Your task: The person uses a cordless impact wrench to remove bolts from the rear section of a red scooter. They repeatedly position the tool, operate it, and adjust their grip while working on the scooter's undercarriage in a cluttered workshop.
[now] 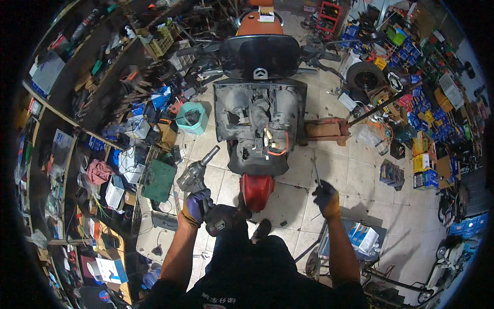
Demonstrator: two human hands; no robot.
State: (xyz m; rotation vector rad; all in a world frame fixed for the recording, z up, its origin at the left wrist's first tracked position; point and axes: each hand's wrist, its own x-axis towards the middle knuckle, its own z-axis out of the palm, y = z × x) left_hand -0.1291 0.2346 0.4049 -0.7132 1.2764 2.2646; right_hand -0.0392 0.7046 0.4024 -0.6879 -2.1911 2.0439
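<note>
Left hand [197,206], purple-and-orange glove, wrapped round the grip of a dark grey cordless power tool [192,176] with a long metal socket, angled up-right. Right hand [327,200], gloved alike, fingers closed on a thin metal rod [315,173], tip up. Motor scooter with stripped grey-black front [260,110], red plastic fender [256,191], ahead between hands on pale tiled floor [363,177]. Rust-red metal jack [327,130] at its right; turquoise plastic bucket [199,127], dark contents, off left.

Pretty clearly a repair workshop, and a seriously crammed one tbh: stripped-down scooter [260,110] in the middle, jack [324,130] alongside, loose wheel [365,77], impact wrench [191,176], plus shelves [76,124] jammed with boxes [114,192].
</note>
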